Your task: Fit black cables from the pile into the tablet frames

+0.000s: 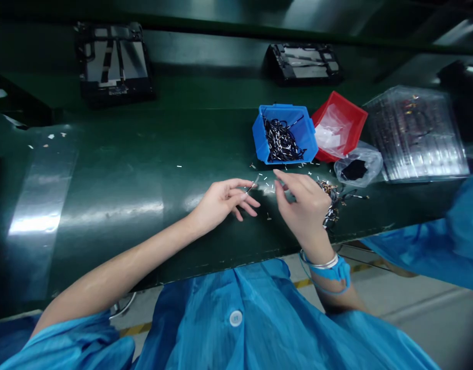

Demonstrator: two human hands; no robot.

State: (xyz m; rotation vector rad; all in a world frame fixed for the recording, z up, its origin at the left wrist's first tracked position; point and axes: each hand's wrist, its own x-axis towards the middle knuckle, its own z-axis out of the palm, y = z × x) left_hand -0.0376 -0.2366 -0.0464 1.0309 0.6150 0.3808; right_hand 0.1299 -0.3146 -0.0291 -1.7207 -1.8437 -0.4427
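My left hand (pixel 229 198) is pinched at thumb and forefinger on a thin, short cable-like piece (pixel 250 188) with a pale end; its other fingers are loosely spread. Facing it, my right hand (pixel 302 198) has bent fingers, with a small gap between thumb and forefinger tips and nothing visible in them. Small white strips (pixel 266 178) lie scattered on the green bench between and beyond the hands. Right beside my right hand is a pile of small black cables with gold-coloured ends (pixel 332 203), partly hidden by that hand. Beyond the hands, a blue bin (pixel 311 134) holds many short black cables.
Right of the blue bin are a red bin (pixel 357 121) with clear plastic bags, a bag with black contents (pixel 355 170) and stacked clear trays (pixel 421 139). Two black devices (pixel 116 64) stand at the back. Another person's blue sleeve (pixel 424 246) is at the right.
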